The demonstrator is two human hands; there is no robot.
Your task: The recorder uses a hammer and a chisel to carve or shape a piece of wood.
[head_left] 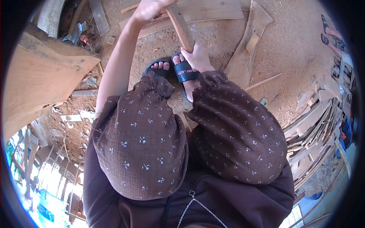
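A narrow strip of wood slants between my two hands, just beyond my sandalled feet. My right hand is closed around its near end, above the right sandal. At the strip's far end is my left hand, its fingers curled over the wood and partly cut off by the top of the view. Behind the strip, a broad flat plank lies across the ground. Both forearms reach forward past my knees in patterned brown trousers.
A large wooden slab stands at the left. An irregular board with a small block on it lies at right. Stacked offcuts line the right side. Another person's feet show at the far right. Sawdust covers the ground.
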